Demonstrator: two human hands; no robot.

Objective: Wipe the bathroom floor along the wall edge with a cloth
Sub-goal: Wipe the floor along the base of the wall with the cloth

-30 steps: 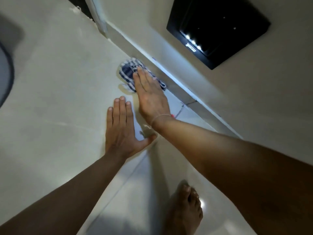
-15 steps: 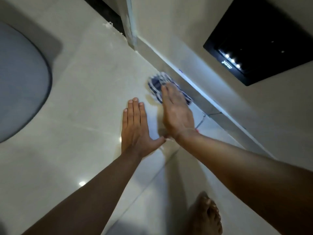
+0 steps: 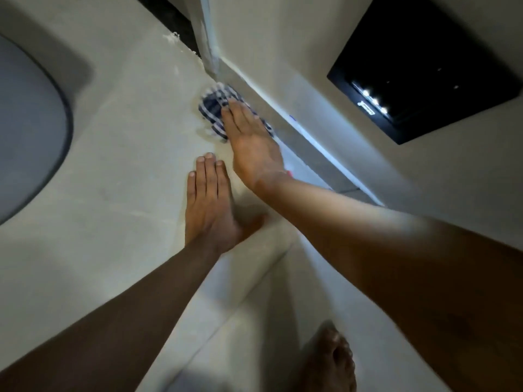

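Observation:
A blue-and-white checked cloth (image 3: 215,104) lies bunched on the pale tiled floor (image 3: 113,171), right against the base of the wall (image 3: 305,131) and close to the corner. My right hand (image 3: 252,145) lies flat on top of it with fingers straight and together, pressing it down; the cloth's far end sticks out past my fingertips and looks blurred. My left hand (image 3: 210,202) rests palm down on the bare floor just below and left of the right hand, thumb spread, holding nothing.
A grey rounded mat (image 3: 25,131) covers the floor at the far left. A white door frame post (image 3: 208,38) meets the wall at the corner. A black panel (image 3: 424,69) with small lights hangs on the wall. My bare foot (image 3: 331,360) stands at the bottom.
My right hand has slid the cloth along the wall edge toward the corner post. The view has shifted, and my left hand stays planted on the floor.

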